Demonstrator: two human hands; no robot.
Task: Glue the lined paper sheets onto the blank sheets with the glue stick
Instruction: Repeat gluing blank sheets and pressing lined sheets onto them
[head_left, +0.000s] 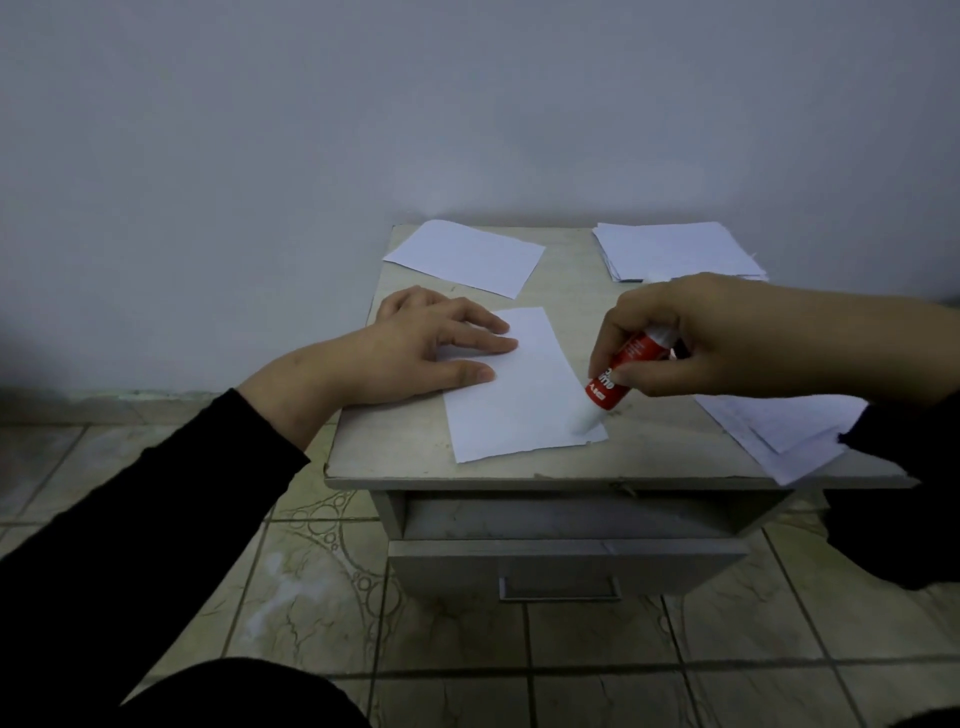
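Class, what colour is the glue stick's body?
Red with white lettering, seen in the head view: glue stick.

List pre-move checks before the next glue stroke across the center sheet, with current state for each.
1. Left hand rests flat on the center sheet, pinning its far-left part: ok.
2. Right hand grips the glue stick: ok.
3. Stick tip on the sheet at its near-right corner: ok.
4. Glue already laid elsewhere on the sheet: cannot tell.
5. Sheet fully on the table: ok.
6. Near-right papers overhang the table edge under the right sleeve: not ok.
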